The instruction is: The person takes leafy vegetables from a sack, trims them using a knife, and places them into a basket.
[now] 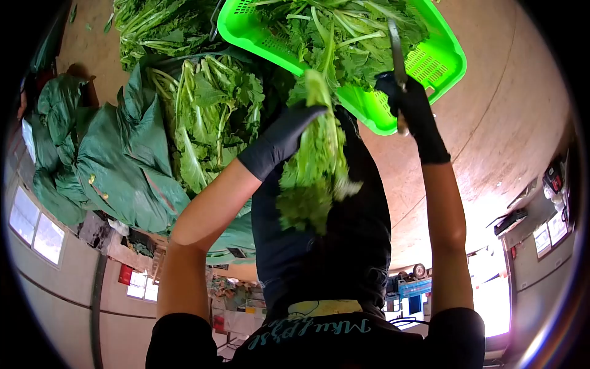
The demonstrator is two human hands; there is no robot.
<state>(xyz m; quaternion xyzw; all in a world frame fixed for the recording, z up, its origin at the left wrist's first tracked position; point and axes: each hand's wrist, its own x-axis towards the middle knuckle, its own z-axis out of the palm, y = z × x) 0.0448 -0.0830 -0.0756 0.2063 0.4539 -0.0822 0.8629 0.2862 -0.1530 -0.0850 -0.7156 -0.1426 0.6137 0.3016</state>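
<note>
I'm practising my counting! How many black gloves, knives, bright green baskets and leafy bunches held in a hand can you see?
Black gloves: 2
Knife: 1
Bright green basket: 1
Held leafy bunch: 1
Total: 5

Our left glove [276, 142] and right glove [418, 114] are black, like our T-shirt [381, 349] with its teal lettering [295, 335]. We see a vivid lime-green plastic basket [261, 51] patterned with slots, a green leafy bunch [316, 154] with a paler yellow-green stem [317, 89], a dull blue-green tarpaulin [123, 154], a grey knife blade [396, 54] and tan flooring [491, 129].
</note>
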